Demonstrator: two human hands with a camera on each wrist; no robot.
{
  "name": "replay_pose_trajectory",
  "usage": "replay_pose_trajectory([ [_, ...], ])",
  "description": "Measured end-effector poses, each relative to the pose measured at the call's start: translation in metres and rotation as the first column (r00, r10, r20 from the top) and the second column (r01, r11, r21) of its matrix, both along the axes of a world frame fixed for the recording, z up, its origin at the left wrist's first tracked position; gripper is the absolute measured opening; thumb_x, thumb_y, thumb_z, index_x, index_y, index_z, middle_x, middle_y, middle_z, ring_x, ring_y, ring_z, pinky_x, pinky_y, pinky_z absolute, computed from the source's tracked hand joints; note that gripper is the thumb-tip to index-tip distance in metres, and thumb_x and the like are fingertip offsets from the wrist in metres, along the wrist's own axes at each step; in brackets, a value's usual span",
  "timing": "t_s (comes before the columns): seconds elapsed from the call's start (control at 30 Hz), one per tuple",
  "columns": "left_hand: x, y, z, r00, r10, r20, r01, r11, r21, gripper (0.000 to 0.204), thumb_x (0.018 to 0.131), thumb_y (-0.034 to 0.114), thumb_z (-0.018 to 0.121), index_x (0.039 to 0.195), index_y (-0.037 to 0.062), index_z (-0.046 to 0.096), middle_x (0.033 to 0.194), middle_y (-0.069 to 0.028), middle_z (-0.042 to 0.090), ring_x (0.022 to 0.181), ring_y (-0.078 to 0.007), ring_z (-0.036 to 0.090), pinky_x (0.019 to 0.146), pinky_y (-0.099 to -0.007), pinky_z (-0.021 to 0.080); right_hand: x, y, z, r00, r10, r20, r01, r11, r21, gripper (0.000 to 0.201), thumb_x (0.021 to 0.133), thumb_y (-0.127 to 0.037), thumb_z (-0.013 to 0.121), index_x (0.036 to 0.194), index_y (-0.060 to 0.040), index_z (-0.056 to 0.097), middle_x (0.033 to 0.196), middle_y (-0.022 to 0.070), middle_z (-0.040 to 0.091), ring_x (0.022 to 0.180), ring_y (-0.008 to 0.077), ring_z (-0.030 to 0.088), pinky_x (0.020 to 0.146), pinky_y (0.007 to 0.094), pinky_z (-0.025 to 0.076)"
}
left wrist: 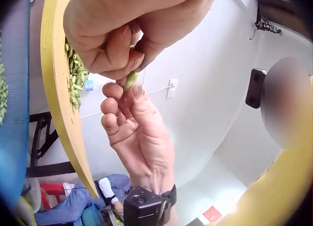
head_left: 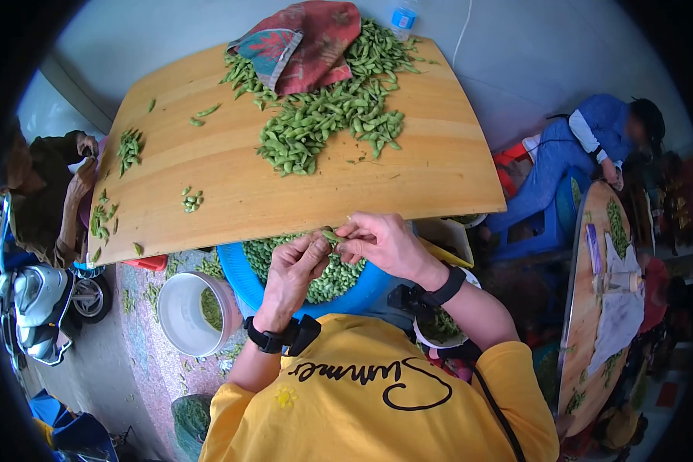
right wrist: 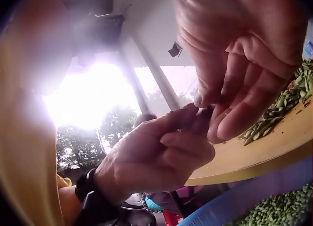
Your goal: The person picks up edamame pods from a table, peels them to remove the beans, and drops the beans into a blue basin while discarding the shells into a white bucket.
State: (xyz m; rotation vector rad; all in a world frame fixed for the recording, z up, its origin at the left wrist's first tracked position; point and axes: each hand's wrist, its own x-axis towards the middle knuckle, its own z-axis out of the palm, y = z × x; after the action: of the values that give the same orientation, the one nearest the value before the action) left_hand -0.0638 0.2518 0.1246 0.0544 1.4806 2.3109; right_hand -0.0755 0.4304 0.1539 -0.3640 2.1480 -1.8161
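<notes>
A green edamame pod [head_left: 333, 236] is pinched between both hands at the table's near edge. My left hand [head_left: 291, 266] grips one end with thumb and curled fingers. My right hand [head_left: 389, 245] pinches the other end between thumb and forefinger; in the left wrist view the pod [left wrist: 131, 81] shows between the fingertips. The fingers mostly hide it in the right wrist view. Below the hands is a blue basin [head_left: 237, 286] of shelled green beans [head_left: 337, 282].
Many pods [head_left: 308, 135] are heaped on the wooden table [head_left: 208, 165], partly under a red cloth [head_left: 323, 46]. A few shelled beans [head_left: 192, 200] lie nearer. A white bucket [head_left: 179, 316] stands at left. Other people sit left [head_left: 42, 192] and right [head_left: 550, 158].
</notes>
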Motion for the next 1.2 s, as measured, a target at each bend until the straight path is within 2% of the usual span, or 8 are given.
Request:
replay_pose_trajectory([
  [0.27,0.0,-0.002,0.001,1.0,-0.005,-0.019,0.004,1.0,-0.019,0.022,0.09,0.02,0.053,0.08,0.0011,0.059,0.061,0.0035,0.044,0.052,-0.0044,0.032,0.046,-0.0189,0.021,0.003,-0.001,0.002,0.96,0.053,-0.275,0.015,0.971,0.239,0.016,0.083,-0.008,0.059,0.087,0.0068,0.055,0.071,0.013,0.064,0.06,0.0132,0.062,0.052,0.0249,0.05],
  [0.33,0.0,-0.003,-0.001,0.999,-0.032,-0.033,0.031,0.999,-0.019,0.022,0.089,0.02,0.055,0.078,0.0011,0.059,0.06,0.0037,0.044,0.052,-0.0043,0.032,0.046,-0.0188,0.021,0.003,-0.001,-0.001,1.0,-0.017,0.012,0.018,0.999,-0.038,0.017,0.084,-0.01,0.057,0.086,0.0067,0.054,0.072,0.0116,0.064,0.059,0.0128,0.061,0.051,0.024,0.05],
  [0.87,0.011,0.008,-0.013,0.995,0.087,0.049,-0.087,0.996,-0.009,0.014,0.087,0.009,0.052,0.079,-0.0001,0.059,0.058,0.0059,0.042,0.047,-0.0026,0.029,0.046,-0.0168,0.023,0.011,-0.003,-0.027,0.831,0.053,0.554,0.223,0.881,-0.418,0.024,0.093,-0.023,0.044,0.083,-0.0028,0.053,0.06,0.0059,0.056,0.045,0.0098,0.051,0.04,0.0208,0.039],
  [0.93,0.01,0.008,-0.022,0.993,0.118,-0.017,-0.119,0.982,-0.149,0.015,0.088,0.008,0.051,0.094,-0.0031,0.06,0.063,0.0051,0.045,0.05,-0.0026,0.031,0.047,-0.0163,0.024,0.012,-0.005,-0.019,0.96,-0.15,0.238,0.159,0.987,-0.02,0.024,0.093,-0.022,0.045,0.082,-0.0026,0.054,0.061,0.004,0.057,0.047,0.0094,0.053,0.04,0.0206,0.04],
  [0.97,0.009,0.006,-0.036,0.969,0.149,-0.198,-0.205,0.931,-0.302,0.028,0.089,0.013,0.053,0.108,-0.007,0.057,0.083,-0.007,0.062,0.07,-0.0101,0.054,0.064,-0.0224,0.045,0.014,-0.007,-0.012,0.975,-0.214,0.05,0.203,0.963,0.176,0.02,0.091,-0.017,0.048,0.08,-0.0015,0.055,0.06,0.0045,0.057,0.048,0.0108,0.054,0.042,0.0228,0.041],
  [1.07,0.015,0.014,-0.026,0.955,0.058,-0.29,-0.192,0.867,-0.459,0.032,0.09,0.015,0.052,0.112,-0.0086,0.053,0.096,-0.0143,0.062,0.083,-0.013,0.056,0.077,-0.026,0.046,0.018,-0.011,-0.031,0.859,-0.131,-0.496,0.308,0.904,0.296,0.015,0.086,-0.013,0.053,0.079,0.0005,0.051,0.058,0.0127,0.055,0.052,0.0246,0.057,0.046,0.0333,0.042],
  [1.1,0.012,0.019,-0.029,0.879,0.033,-0.475,-0.282,0.84,-0.463,0.037,0.093,0.018,0.049,0.118,-0.0083,0.049,0.069,0.0039,0.046,0.06,-0.0052,0.037,0.052,-0.0195,0.033,0.02,-0.014,-0.025,0.872,-0.13,-0.472,0.283,0.92,0.27,0.014,0.084,-0.012,0.055,0.079,-0.0002,0.051,0.063,0.016,0.055,0.059,0.0317,0.057,0.052,0.0357,0.044],
  [1.2,0.02,0.019,-0.022,0.952,0.061,-0.299,-0.165,0.927,-0.337,0.035,0.093,0.02,0.047,0.115,-0.0078,0.051,0.071,0.0027,0.049,0.061,-0.0042,0.037,0.052,-0.0187,0.032,0.019,-0.013,-0.019,0.965,-0.084,-0.249,0.138,0.969,0.206,0.012,0.084,-0.011,0.054,0.081,0.0003,0.052,0.063,0.0145,0.055,0.059,0.0269,0.059,0.052,0.0342,0.044],
])
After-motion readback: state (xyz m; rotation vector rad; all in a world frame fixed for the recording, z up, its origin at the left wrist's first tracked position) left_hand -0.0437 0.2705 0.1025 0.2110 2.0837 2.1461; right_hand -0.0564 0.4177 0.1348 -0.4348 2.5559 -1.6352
